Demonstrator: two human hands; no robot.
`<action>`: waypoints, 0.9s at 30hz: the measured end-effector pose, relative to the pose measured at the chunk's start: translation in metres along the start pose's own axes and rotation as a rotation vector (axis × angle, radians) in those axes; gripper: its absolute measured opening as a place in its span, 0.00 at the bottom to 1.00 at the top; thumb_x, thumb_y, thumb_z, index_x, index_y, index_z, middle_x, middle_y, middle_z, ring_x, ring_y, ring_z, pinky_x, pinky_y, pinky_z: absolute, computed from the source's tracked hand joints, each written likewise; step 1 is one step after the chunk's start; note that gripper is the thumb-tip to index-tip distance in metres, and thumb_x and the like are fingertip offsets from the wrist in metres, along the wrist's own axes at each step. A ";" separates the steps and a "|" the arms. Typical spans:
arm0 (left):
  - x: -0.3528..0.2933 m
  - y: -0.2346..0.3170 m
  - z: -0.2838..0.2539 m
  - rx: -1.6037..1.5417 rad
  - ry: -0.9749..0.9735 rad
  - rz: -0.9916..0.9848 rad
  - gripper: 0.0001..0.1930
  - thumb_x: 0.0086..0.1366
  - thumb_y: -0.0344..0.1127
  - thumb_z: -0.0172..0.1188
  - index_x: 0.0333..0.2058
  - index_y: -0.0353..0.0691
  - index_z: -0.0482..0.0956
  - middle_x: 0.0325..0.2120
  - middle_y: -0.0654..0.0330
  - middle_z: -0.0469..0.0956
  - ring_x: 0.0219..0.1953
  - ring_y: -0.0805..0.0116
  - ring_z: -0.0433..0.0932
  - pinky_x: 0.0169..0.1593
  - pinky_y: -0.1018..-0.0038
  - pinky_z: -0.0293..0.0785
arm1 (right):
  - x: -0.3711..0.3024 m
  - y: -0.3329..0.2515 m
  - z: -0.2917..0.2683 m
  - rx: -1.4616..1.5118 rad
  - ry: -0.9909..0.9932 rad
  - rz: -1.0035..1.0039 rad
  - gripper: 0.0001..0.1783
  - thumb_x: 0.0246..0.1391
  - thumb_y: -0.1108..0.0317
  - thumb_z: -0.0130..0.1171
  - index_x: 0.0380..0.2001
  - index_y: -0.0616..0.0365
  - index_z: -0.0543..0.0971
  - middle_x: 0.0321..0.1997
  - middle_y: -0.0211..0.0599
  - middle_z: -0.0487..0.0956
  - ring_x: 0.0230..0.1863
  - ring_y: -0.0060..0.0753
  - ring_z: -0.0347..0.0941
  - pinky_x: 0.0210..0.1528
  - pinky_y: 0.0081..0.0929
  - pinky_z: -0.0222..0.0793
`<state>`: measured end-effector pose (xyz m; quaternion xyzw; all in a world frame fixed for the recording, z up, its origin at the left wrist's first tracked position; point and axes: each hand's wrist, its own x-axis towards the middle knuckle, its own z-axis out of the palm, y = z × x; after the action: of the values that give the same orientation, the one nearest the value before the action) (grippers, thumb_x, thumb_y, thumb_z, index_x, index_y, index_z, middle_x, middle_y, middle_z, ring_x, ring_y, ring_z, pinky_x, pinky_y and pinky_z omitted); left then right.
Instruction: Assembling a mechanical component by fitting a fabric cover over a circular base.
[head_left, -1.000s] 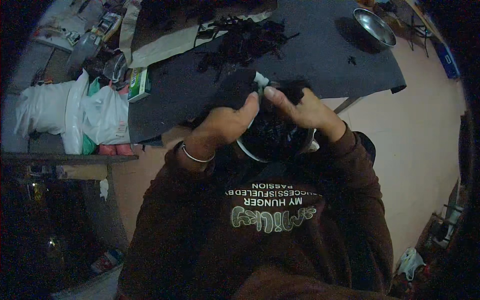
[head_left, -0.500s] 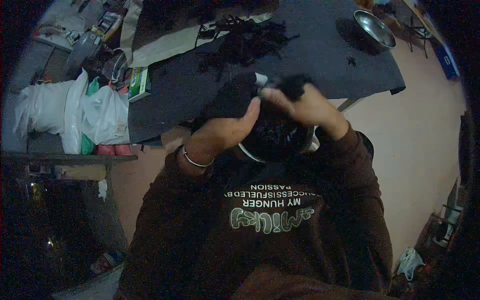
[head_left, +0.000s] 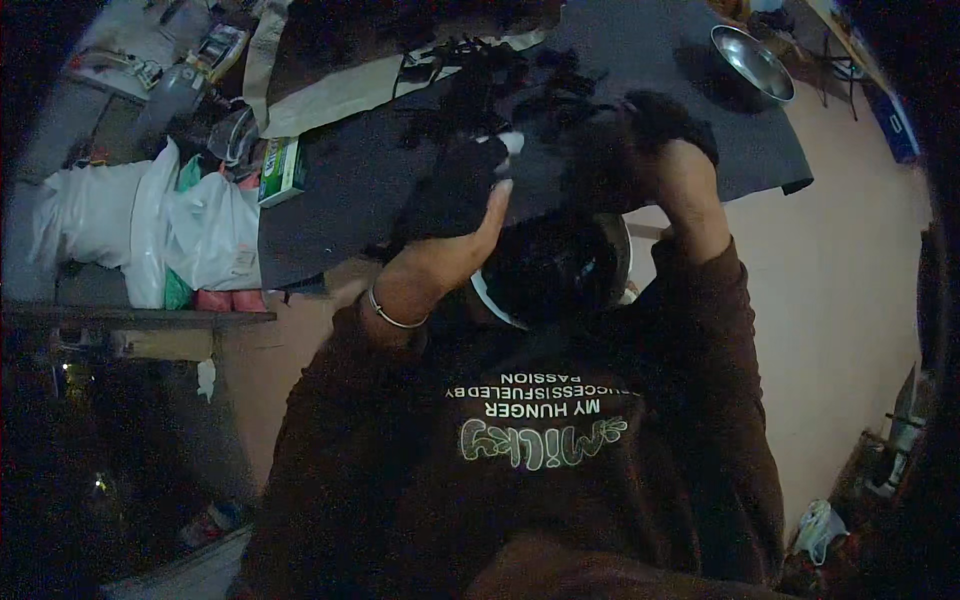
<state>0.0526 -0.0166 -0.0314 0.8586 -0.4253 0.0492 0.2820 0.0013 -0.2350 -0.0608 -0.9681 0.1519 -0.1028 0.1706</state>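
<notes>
My left hand (head_left: 450, 245), with a bangle at the wrist, is raised over the dark cloth. Its thumb shows and its other fingers are lost in black. At the fingertips there is a small white piece (head_left: 511, 142), and what the hand grips cannot be made out. My right hand (head_left: 680, 165) reaches over the cloth at the right, its fingers dark and smeared by motion. Beyond the hands lies a tangled pile of thin black strips (head_left: 480, 85). Below the hands, against my body, sits a bowl (head_left: 500, 305) with a pale rim and a dark inside.
A shiny metal dish (head_left: 752, 62) rests on the dark cloth (head_left: 350, 190) at the far right. A pale sack-like cloth (head_left: 350, 95) lies at the back. On the left are a green and white box (head_left: 281, 172) and white plastic bags (head_left: 210, 230).
My right hand has moved from beside the left one, above the bowl, out to the right and farther over the cloth. The left hand has shifted slightly left. More of the bowl's inside shows.
</notes>
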 end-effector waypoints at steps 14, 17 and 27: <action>0.005 0.016 -0.022 -0.309 -0.216 0.369 0.16 0.48 0.36 0.56 0.37 0.37 0.70 0.32 0.52 0.71 0.34 0.61 0.71 0.40 0.71 0.67 | -0.025 -0.030 0.004 1.110 -0.228 -0.239 0.10 0.42 0.64 0.55 0.28 0.59 0.74 0.22 0.25 0.72 0.22 0.15 0.64 0.22 0.14 0.60; 0.005 0.023 -0.029 -0.431 -0.283 0.226 0.17 0.49 0.39 0.57 0.37 0.38 0.70 0.32 0.53 0.72 0.33 0.62 0.71 0.38 0.72 0.68 | -0.027 -0.037 -0.001 1.127 -0.279 -0.169 0.12 0.41 0.64 0.55 0.30 0.59 0.73 0.24 0.26 0.72 0.24 0.16 0.65 0.24 0.15 0.61; 0.005 0.006 0.004 -0.283 0.055 -0.163 0.15 0.55 0.43 0.48 0.35 0.38 0.71 0.30 0.53 0.73 0.32 0.64 0.72 0.36 0.71 0.68 | -0.037 -0.055 0.018 0.645 0.353 -0.705 0.09 0.39 0.67 0.58 0.24 0.60 0.72 0.22 0.34 0.71 0.23 0.23 0.66 0.25 0.20 0.62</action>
<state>0.0510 -0.0252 -0.0308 0.8403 -0.3489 -0.0109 0.4148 -0.0145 -0.1679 -0.0630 -0.8265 -0.1970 -0.3578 0.3875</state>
